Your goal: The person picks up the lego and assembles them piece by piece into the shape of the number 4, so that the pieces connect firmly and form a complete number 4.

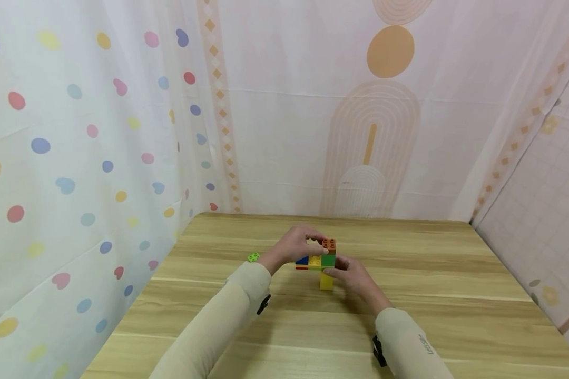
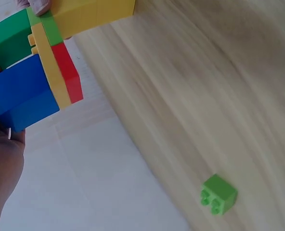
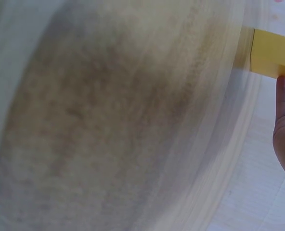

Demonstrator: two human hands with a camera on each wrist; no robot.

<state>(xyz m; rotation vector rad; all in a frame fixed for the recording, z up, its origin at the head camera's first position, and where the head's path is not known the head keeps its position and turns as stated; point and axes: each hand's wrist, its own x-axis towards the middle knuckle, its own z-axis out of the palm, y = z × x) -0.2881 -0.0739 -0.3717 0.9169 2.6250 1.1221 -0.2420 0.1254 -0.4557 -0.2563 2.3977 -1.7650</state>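
A toy built of stacked building bricks stands on the table in the head view. Its base is a yellow column (image 1: 326, 282), with a thin yellow plate (image 2: 51, 72) and a red piece (image 2: 69, 72) jutting to the left above. On the plate sit a blue brick (image 2: 27, 91) and a green brick (image 1: 329, 260), topped by a brown brick (image 1: 329, 243). My left hand (image 1: 295, 245) pinches the brown brick between thumb and fingers. From the other side my right hand (image 1: 355, 275) grips the toy near the column's top. Only part of the right hand shows in the right wrist view.
A loose light green brick (image 1: 253, 257) lies on the wooden table (image 1: 408, 295), left of the toy and partly behind the left wrist in the head view. Patterned curtains (image 1: 284, 131) hang at the table's back and sides.
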